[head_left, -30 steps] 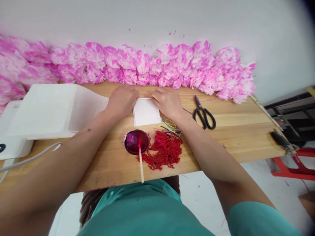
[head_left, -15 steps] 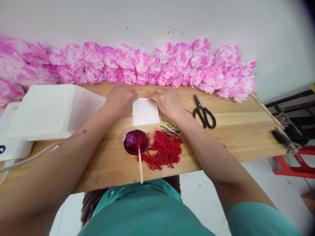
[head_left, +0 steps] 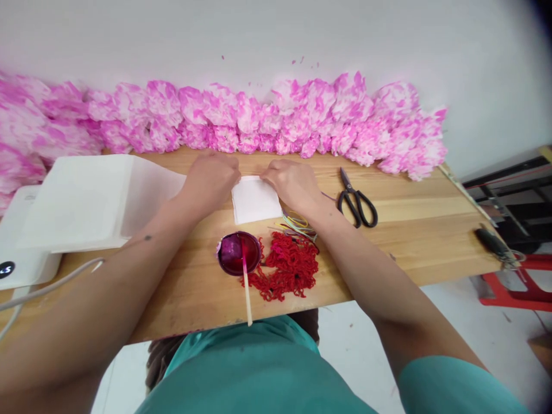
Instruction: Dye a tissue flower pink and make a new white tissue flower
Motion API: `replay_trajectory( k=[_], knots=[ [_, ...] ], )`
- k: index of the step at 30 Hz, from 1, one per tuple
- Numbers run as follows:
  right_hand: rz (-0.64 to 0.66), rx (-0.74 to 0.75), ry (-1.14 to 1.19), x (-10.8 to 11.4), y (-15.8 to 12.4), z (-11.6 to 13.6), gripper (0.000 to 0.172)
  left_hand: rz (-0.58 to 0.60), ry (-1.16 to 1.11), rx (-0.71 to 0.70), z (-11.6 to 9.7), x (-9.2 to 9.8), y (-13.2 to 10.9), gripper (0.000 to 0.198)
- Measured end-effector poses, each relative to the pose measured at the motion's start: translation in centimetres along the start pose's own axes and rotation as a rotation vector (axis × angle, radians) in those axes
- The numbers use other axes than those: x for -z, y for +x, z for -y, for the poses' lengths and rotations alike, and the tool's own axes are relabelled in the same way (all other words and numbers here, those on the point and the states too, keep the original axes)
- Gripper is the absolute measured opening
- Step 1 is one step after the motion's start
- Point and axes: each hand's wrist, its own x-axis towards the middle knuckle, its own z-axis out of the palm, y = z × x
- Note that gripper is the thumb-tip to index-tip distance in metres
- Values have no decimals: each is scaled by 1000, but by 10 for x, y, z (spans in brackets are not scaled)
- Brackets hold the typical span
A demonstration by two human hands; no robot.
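A small square of folded white paper [head_left: 256, 201] lies on the wooden table in front of me. At its far left corner, my left hand [head_left: 215, 175] is closed, knuckles up, with the fingertips pinching the edge. My right hand [head_left: 288, 179] grips the far right corner in the same way; its fingertips are partly hidden. Nearer to me stands a round bowl [head_left: 238, 271] of dark red-purple liquid with a purple lump in it. A pale stick [head_left: 247, 296], stained pink at its upper end, leans out over the rim.
Red yarn [head_left: 295, 267] and thin coloured threads [head_left: 297, 223] lie beside the bowl. Black-handled scissors [head_left: 357, 204] rest at right. A white sheet [head_left: 90, 198] covers part of a white device [head_left: 26, 253] with a cable. Pink-white paper flowers [head_left: 259, 115] line the wall.
The whole view has shifted slightly downward in the picture. Both hands stay at the paper's far edge, with only small finger movement.
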Motion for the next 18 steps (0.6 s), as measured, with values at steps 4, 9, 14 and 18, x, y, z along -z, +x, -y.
replay_trajectory(
  k=[4,9,14,18],
  knots=[
    [-4,-14,24,0,0,-1,33,-26,-23,2,2,-4,1,29],
    [-58,-76,166,-2,1,-7,31,-104,-186,92,6,-13,3,25],
    [-121,-117,470,-8,0,-16,24,-182,-410,200,6,-19,5,20],
    [-136,-129,742,-12,-1,-21,27,-228,-633,257,6,-22,4,22]
  ],
)
